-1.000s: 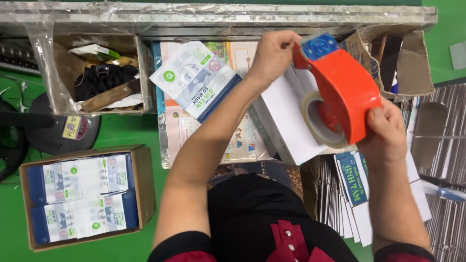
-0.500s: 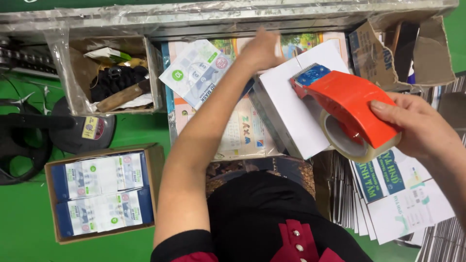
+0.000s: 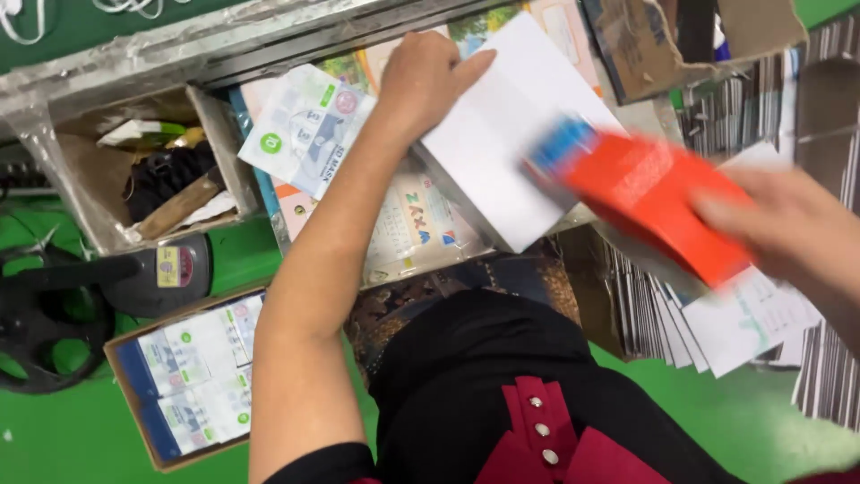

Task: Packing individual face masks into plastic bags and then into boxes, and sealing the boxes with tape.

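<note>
Left hand (image 3: 428, 81) flat on white box (image 3: 511, 134); right hand (image 3: 788, 233) gripping orange tape dispenser (image 3: 654, 202)

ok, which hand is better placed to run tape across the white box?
Right, probably. The right hand grips the orange tape dispenser, blurred, at the edge of the white box. The left hand lies flat on the box's far corner, steadying it.

Left hand (image 3: 428, 76) moved off the orange tape dispenser (image 3: 649, 202) and now pressed flat on the white box (image 3: 511, 134). Dispenser swung down and right off the box in the right hand (image 3: 788, 229), blurred with motion.
</note>
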